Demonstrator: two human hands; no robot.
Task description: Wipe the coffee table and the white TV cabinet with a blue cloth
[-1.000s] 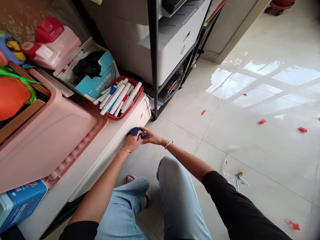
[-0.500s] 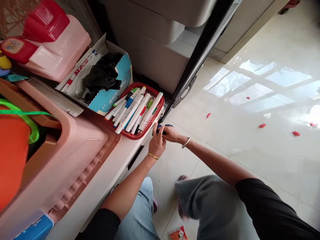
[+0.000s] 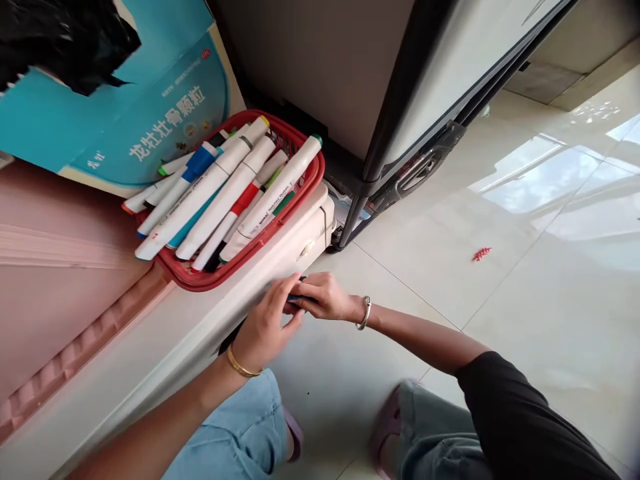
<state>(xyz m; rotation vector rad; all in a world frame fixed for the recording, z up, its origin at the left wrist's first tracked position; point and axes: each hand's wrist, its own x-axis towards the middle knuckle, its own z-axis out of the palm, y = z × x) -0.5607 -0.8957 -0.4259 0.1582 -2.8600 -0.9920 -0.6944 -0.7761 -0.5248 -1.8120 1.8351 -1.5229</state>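
My right hand (image 3: 327, 297), with a silver bracelet at the wrist, is closed around a small dark blue and black object (image 3: 301, 297). Most of that object is hidden by fingers, so its kind does not show. My left hand (image 3: 267, 323), wearing a gold bracelet, meets it from the other side with curled fingers, the thumb a little apart. Both hands are just off the front edge of a white cabinet (image 3: 200, 313). On the cabinet top, near them, a red plastic basket (image 3: 200, 283) holds several white markers (image 3: 220, 180) with coloured ends.
Behind the basket stands a blue carton (image 3: 165, 127) with a black plastic bag (image 3: 85, 40) in it. A pink plastic bin (image 3: 65, 287) is at left. A black-framed stand (image 3: 395, 120) rises beyond the cabinet's end. A red scrap (image 3: 481, 254) lies on the tiled floor.
My view has come closer to the basket and hands. My hands stay together on the dark object, now lower beside the cabinet edge. My legs have shifted.
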